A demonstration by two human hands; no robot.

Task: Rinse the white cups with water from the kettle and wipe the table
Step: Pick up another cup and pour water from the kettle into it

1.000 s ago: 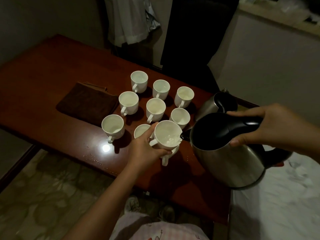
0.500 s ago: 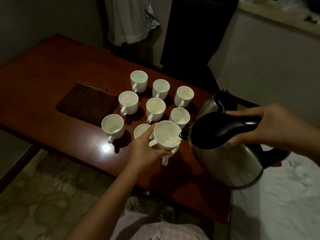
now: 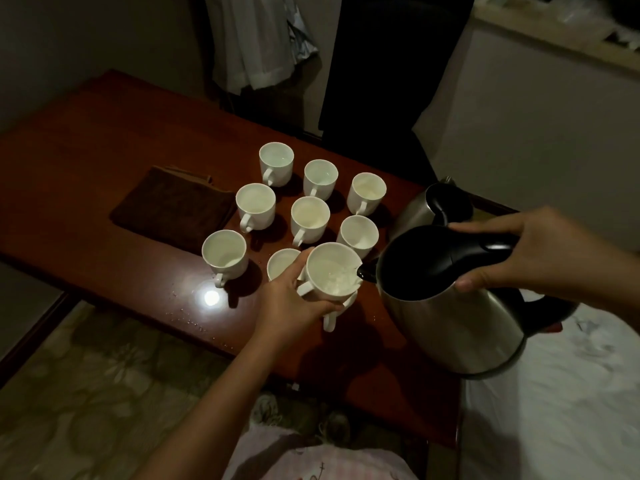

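cup: your left hand point(image 3: 294, 306) fingers wrap the white cup point(image 3: 332, 271), held over the desk point(image 3: 104, 140) | kettle: right hand point(image 3: 540, 251) grips the steel kettle point(image 3: 450, 306) handle | handling: glazed, wet, probably slippery and chippable, so hold the body; kettle likely heavy

Ten white cups point(image 3: 310, 216) show (one held above another, eight more standing on the desk point(image 3: 104, 140)), along with two steel kettles point(image 3: 450, 306), one folded brown cloth point(image 3: 173, 206) and two hands point(image 3: 287, 306).
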